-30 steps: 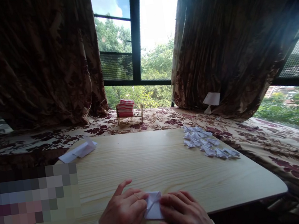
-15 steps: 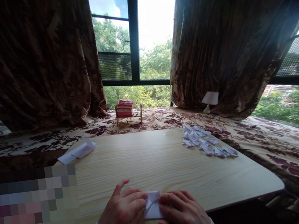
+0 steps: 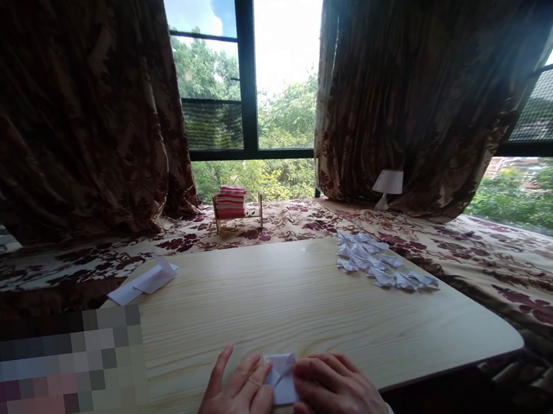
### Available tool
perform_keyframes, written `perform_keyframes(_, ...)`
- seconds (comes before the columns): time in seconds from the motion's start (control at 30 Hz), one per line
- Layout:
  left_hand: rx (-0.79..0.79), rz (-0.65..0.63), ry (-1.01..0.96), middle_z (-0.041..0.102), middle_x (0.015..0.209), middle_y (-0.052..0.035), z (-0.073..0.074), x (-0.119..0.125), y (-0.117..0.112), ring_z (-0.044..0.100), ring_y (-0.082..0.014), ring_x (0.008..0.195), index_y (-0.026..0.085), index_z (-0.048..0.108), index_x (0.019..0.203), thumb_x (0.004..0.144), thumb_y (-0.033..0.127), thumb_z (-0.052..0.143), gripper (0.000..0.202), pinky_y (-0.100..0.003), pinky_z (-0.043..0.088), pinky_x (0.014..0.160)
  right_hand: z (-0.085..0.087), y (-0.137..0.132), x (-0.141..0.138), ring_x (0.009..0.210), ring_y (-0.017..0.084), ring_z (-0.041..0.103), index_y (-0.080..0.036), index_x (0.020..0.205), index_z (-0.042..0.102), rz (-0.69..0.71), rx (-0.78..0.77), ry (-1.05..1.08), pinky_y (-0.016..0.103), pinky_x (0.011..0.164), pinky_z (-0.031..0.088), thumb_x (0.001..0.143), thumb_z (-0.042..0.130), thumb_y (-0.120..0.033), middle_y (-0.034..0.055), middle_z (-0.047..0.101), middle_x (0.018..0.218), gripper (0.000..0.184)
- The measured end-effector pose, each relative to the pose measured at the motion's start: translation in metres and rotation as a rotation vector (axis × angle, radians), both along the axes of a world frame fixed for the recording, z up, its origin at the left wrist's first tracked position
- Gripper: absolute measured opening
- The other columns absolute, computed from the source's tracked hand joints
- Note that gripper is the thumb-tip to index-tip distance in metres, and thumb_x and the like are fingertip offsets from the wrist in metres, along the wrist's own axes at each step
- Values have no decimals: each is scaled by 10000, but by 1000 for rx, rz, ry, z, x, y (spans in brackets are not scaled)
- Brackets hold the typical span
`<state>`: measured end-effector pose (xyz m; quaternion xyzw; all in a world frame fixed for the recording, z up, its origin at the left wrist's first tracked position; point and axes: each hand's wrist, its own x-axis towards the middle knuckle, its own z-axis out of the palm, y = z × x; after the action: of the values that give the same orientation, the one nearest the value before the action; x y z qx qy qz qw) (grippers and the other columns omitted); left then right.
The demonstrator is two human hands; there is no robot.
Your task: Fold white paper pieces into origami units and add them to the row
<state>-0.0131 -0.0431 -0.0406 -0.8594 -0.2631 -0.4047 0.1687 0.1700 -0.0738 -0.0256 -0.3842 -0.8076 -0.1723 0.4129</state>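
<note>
A small folded piece of white paper (image 3: 283,379) lies at the near edge of the table, with crease lines running toward its middle. My left hand (image 3: 235,403) covers its left edge, fingers pressed together on the paper and one finger lifted off to the left. Along the opposite edge, my right hand (image 3: 336,388) rests with bent fingers holding the paper down. Both thumbs are low, near the table's front edge, and what they touch is partly hidden.
Several folded paper pieces (image 3: 370,256) are grouped on the table's (image 3: 248,304) right side. Loose white paper strips (image 3: 144,281) lie at its far left. Behind stand a small rack with pink striped cloths (image 3: 230,202) and a white lamp (image 3: 388,183). A blurred patch covers the lower left.
My left hand has shifted slightly down and rotated, its fingers now pointing more forward along the paper's left edge. My right hand and the paper stay nearly in place.
</note>
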Motion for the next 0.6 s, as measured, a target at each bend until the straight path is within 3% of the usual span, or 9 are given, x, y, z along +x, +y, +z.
perform_keyframes(0.17, -54, 90, 63, 693, 1018, -18, 1, 2, -9, 584, -178, 997, 213, 622, 823, 840, 322, 447, 208, -382, 97, 1086, 10, 4, 6, 662, 155, 554, -206, 911, 601, 35, -167, -53, 284, 624, 365, 850, 400, -175, 14, 654, 735, 213)
perform_keyframes(0.27, -87, 92, 60, 689, 1028, -11, 4, 0, -11, 579, -174, 1007, 219, 627, 837, 853, 320, 431, 220, -380, 101, 1082, 18, 12, 8, 653, 167, 530, -201, 1084, 554, -24, -264, -122, 295, 612, 340, 788, 459, -121, 20, 640, 734, 321)
perform_keyframes(0.33, -112, 92, 69, 684, 1042, -9, 6, -2, -11, 574, -172, 1017, 221, 628, 856, 864, 304, 418, 226, -379, 114, 1077, 20, 17, 7, 659, 171, 509, -227, 1098, 553, -64, -267, -175, 298, 609, 317, 760, 531, -144, 12, 624, 735, 349)
perform_keyframes(0.43, -129, 84, 97, 672, 1074, -13, 6, -3, -12, 563, -173, 1035, 220, 626, 907, 862, 283, 435, 206, -377, 126, 1073, 18, 23, 1, 651, 169, 475, -252, 990, 599, -95, -226, -260, 299, 603, 286, 747, 607, -203, 3, 584, 694, 248)
perform_keyframes(0.6, -105, 76, 25, 673, 1069, -18, -2, -1, -10, 556, -178, 1036, 217, 630, 911, 849, 285, 442, 209, -361, 163, 1057, 7, 23, -2, 641, 164, 438, -226, 925, 609, -142, -123, -303, 299, 597, 263, 735, 666, -226, 8, 561, 694, 199)
